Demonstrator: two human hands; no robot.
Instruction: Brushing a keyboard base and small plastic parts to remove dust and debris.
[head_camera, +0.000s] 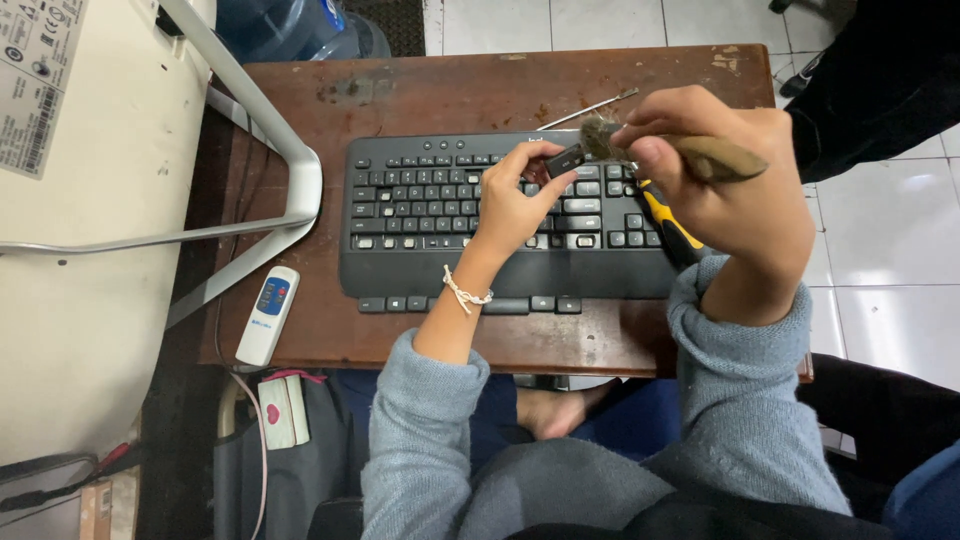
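Top view of a brown table (420, 95) bearing a black keyboard (430, 215). The left hand (515, 205) pinches a small black keycap (565, 158) between thumb and fingers, above the keyboard's far right part. The right hand (735, 185) grips a wooden-handled brush (690, 152), bristles touching the keycap. A yellow-and-black tool (665, 228) lies below the right hand. A white remote (268, 315) rests near left.

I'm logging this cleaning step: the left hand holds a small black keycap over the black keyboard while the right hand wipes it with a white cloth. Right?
Not quite. The right hand holds a wooden-handled brush, not a cloth. The head view shows its bristles against the small black keycap held by the left hand over the black keyboard.
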